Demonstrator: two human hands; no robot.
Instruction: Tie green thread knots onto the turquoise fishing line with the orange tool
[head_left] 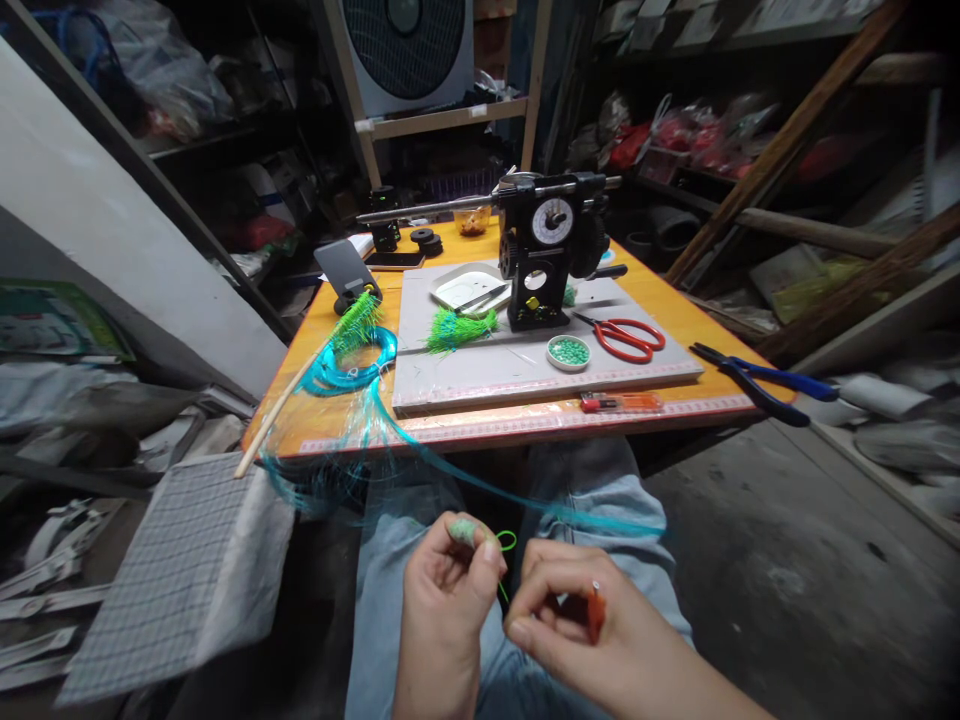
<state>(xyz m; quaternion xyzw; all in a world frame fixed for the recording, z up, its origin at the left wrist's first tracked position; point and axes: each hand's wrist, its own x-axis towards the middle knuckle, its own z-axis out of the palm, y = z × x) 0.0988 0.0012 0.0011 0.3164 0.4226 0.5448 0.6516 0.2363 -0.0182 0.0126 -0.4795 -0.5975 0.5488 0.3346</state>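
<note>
The left hand [452, 588] pinches a green cord [503, 591], looped between both hands; the right hand [574, 612] curls around a mostly hidden orange tool [597, 616], its grip on the cord unclear.

Dim, messy room. Gray floor [787, 570]. Dark shelves [682, 45] left and right, full of bags [701, 140]. Big fan [405, 50] on wooden stand [427, 124] at back. Slanted wooden poles [780, 150] at right. Yellow bench [679, 320], lit brighter.
</note>
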